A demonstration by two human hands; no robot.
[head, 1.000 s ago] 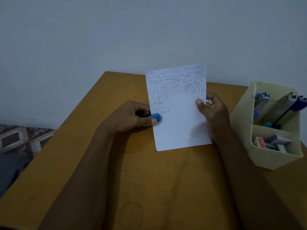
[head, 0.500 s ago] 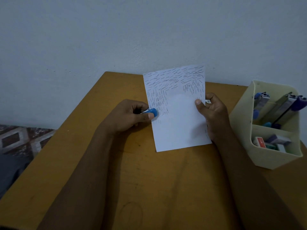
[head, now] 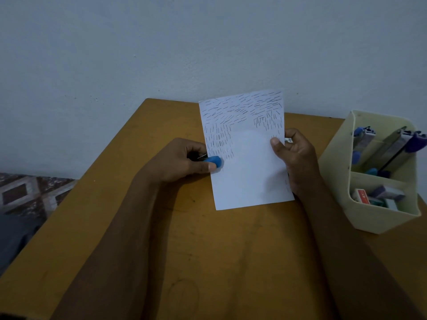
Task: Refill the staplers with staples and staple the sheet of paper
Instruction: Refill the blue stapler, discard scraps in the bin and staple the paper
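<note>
Above the surface (head: 208, 250), mid-frame, my left hand (head: 182, 161) is squeezing a blue stapler (head: 213, 160) onto the upright paper's (head: 247, 158) left edge; my right hand (head: 293, 155) is pinching its right edge.

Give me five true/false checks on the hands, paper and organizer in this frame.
1. The left hand grips a blue stapler at the left edge of the paper. True.
2. The right hand is clear of the paper. False: it pinches the paper's right edge, thumb in front.
3. Many staples sit in the paper's upper part; its lower part is bare. True.
4. The organizer stands left of the paper. False: it stands to the right.
5. The organizer's far compartment is empty. False: staplers stand in it, and boxes lie in the near one.
</note>
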